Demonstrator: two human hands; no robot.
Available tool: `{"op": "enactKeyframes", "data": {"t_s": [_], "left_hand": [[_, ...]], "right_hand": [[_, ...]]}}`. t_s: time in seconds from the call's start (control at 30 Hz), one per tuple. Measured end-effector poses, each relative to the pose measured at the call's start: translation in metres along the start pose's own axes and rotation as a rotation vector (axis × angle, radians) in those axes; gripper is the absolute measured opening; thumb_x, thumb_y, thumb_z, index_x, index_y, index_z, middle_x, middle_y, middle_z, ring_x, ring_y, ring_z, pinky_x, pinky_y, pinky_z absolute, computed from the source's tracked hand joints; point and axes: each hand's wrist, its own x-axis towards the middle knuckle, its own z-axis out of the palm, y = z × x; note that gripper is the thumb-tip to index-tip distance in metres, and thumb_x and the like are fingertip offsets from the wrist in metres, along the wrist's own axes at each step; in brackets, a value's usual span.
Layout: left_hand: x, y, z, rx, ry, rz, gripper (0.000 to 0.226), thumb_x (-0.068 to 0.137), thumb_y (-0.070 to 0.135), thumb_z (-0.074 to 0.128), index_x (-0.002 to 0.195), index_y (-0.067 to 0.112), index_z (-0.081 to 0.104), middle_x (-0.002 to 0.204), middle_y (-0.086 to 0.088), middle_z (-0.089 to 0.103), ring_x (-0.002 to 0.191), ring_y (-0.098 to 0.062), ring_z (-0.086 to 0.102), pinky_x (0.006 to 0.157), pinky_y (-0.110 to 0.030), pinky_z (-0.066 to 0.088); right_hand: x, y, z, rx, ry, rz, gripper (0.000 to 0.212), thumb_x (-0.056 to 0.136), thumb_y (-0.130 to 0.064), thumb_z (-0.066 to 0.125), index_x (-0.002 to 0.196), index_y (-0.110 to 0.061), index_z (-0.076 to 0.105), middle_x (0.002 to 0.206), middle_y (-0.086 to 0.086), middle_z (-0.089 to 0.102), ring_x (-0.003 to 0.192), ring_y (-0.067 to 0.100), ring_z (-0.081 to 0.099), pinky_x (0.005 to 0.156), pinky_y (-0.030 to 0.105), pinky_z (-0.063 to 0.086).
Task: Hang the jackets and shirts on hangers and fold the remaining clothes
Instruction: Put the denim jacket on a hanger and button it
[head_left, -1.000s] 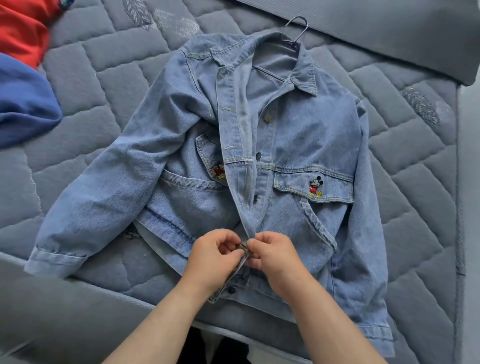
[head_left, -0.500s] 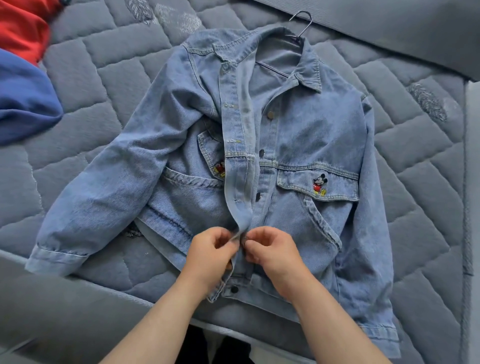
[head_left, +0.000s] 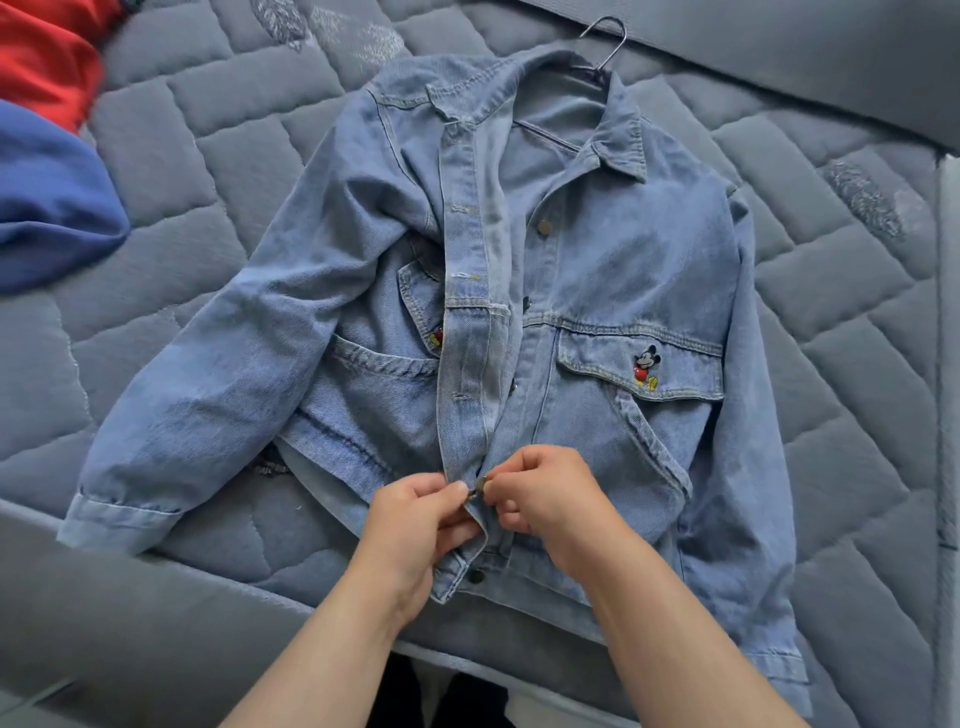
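A light blue denim jacket (head_left: 623, 270) lies front-up on the quilted grey mattress (head_left: 857, 364), with a hanger inside it; the metal hanger hook (head_left: 605, 44) sticks out past the collar. The jacket's upper front hangs unbuttoned, and one button at the hem is fastened. My left hand (head_left: 415, 525) pinches the buttonhole placket near the hem. My right hand (head_left: 545, 499) pinches a metal button (head_left: 482, 484) at that same spot, fingertips of both hands almost touching.
A red garment (head_left: 47, 57) and a dark blue garment (head_left: 47, 202) lie at the far left of the mattress. A grey bed edge (head_left: 130, 639) runs along the near side. A grey cushion or headboard (head_left: 805, 57) borders the top right.
Both hands have stayed at the lower placket, working the same button; the button now shows between the fingertips. The view has shifted slightly; the jacket has not moved.
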Motion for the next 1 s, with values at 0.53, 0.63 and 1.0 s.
{"op": "enactKeyframes", "data": {"t_s": [0.53, 0.63, 1.0], "left_hand": [[0.003, -0.003, 0.001, -0.017, -0.029, 0.04, 0.048, 0.084, -0.015, 0.04, 0.072, 0.01, 0.079, 0.077, -0.014, 0.074, 0.069, -0.017, 0.072, 0.059, -0.023, 0.056], [0.005, -0.007, 0.001, 0.046, -0.023, 0.055, 0.029, 0.082, -0.012, 0.058, 0.078, 0.008, 0.078, 0.081, -0.015, 0.074, 0.074, -0.02, 0.072, 0.061, -0.022, 0.055], [0.01, -0.004, 0.001, 0.13, 0.008, 0.038, 0.013, 0.075, -0.003, 0.071, 0.074, 0.008, 0.077, 0.075, -0.013, 0.074, 0.067, -0.018, 0.07, 0.052, -0.02, 0.054]], "right_hand": [[-0.003, 0.005, 0.0, -0.181, 0.028, -0.188, 0.026, 0.079, -0.001, 0.073, 0.063, -0.021, 0.071, 0.056, -0.006, 0.066, 0.056, 0.007, 0.059, 0.063, 0.028, 0.053], [-0.002, 0.01, 0.0, -0.013, -0.039, -0.133, 0.028, 0.083, 0.004, 0.068, 0.067, -0.018, 0.071, 0.059, -0.005, 0.067, 0.061, 0.007, 0.064, 0.062, 0.021, 0.055], [-0.001, 0.008, -0.005, -0.002, -0.068, -0.138, 0.022, 0.08, 0.009, 0.071, 0.07, -0.01, 0.065, 0.062, 0.002, 0.063, 0.06, 0.013, 0.061, 0.065, 0.027, 0.057]]}}
